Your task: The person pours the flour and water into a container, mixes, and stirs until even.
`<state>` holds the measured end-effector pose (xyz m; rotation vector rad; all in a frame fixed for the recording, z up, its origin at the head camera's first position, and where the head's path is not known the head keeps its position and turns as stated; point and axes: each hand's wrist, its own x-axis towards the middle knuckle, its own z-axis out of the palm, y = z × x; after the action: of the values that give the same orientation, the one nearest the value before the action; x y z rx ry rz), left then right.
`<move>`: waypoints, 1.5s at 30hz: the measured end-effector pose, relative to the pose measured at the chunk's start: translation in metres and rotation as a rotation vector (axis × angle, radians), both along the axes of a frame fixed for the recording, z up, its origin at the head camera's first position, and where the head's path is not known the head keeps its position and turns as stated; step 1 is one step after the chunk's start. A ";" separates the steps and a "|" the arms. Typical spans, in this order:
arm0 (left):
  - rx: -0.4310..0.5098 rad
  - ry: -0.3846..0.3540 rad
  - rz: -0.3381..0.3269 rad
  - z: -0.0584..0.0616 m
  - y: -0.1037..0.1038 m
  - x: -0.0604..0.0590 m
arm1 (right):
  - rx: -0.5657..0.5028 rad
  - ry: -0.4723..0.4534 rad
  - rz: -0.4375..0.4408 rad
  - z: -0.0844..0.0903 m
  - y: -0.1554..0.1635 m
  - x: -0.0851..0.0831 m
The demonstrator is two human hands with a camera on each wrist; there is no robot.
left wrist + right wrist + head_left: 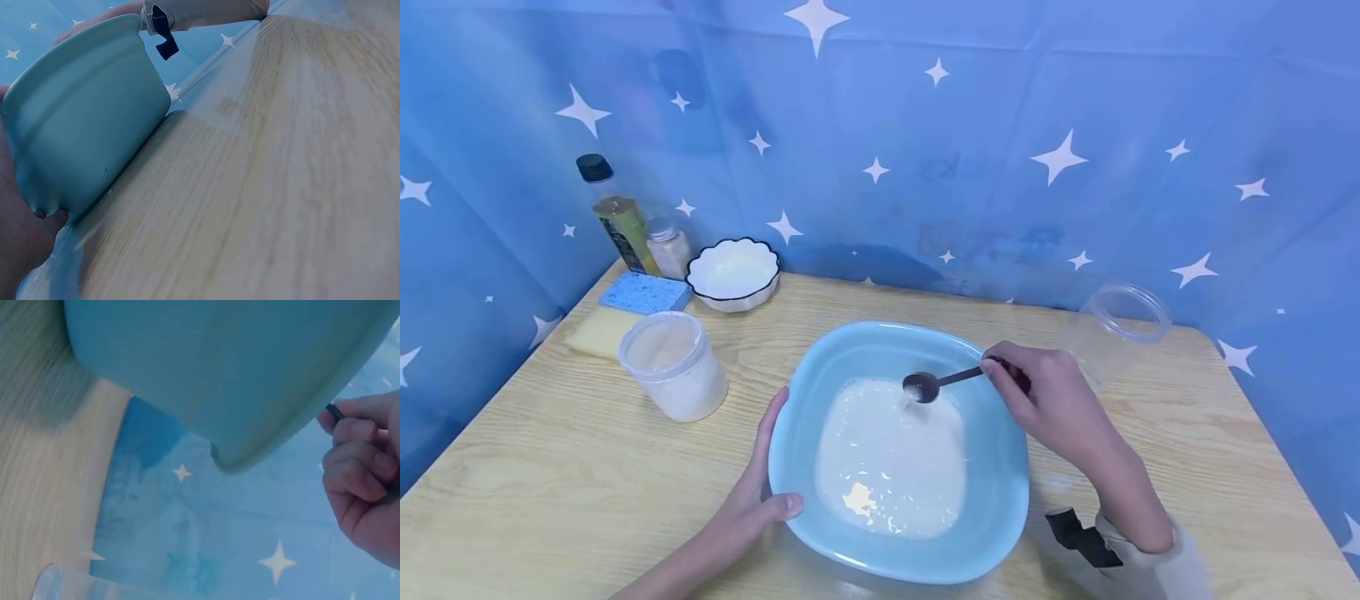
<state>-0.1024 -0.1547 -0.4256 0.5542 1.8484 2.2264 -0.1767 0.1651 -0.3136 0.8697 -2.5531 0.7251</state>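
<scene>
A light-blue basin (996,467) stands on the table with a white, bubbly liquid (895,458) inside. My left hand (758,492) grips the basin's left side, its thumb at the rim and its fingers along the outer wall. In the left wrist view, that hand (22,225) is against the outside of the basin (94,119). My right hand (1048,400) pinches the handle of a dark measuring spoon (921,387), whose bowl is over the liquid and has some white stuff in it. The right wrist view shows curled fingers of the right hand (362,462) around the dark handle; the basin hides the spoon's bowl there.
To the left stands an open tub of white powder (681,375), beside a yellow sponge (598,332) and a blue sponge (646,292). Behind are an oil bottle (621,225), a small lidded jar (667,248) and a scalloped white bowl (733,271). A clear plastic jar (1108,333) stands behind my right hand.
</scene>
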 end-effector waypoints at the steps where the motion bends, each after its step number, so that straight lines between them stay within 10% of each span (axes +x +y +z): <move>1: 0.005 -0.001 -0.002 0.000 0.000 0.000 | -0.018 -0.019 0.010 0.000 -0.001 0.001; 13: 0.012 0.004 0.009 0.001 0.001 0.001 | 0.026 -0.157 0.023 -0.023 -0.028 -0.002; 22: 0.015 -0.002 0.005 0.001 0.001 0.001 | 0.157 -0.156 -0.120 -0.005 -0.015 0.003; 36: -0.013 -0.001 0.013 0.002 0.002 0.000 | 0.106 -0.167 -0.036 0.001 -0.017 0.012; 45: -0.019 0.007 0.013 0.002 0.001 -0.001 | 0.161 -0.172 -0.223 0.002 -0.020 0.017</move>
<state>-0.1030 -0.1533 -0.4241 0.5487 1.8798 2.2162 -0.1601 0.1450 -0.3116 0.5764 -2.8345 0.5543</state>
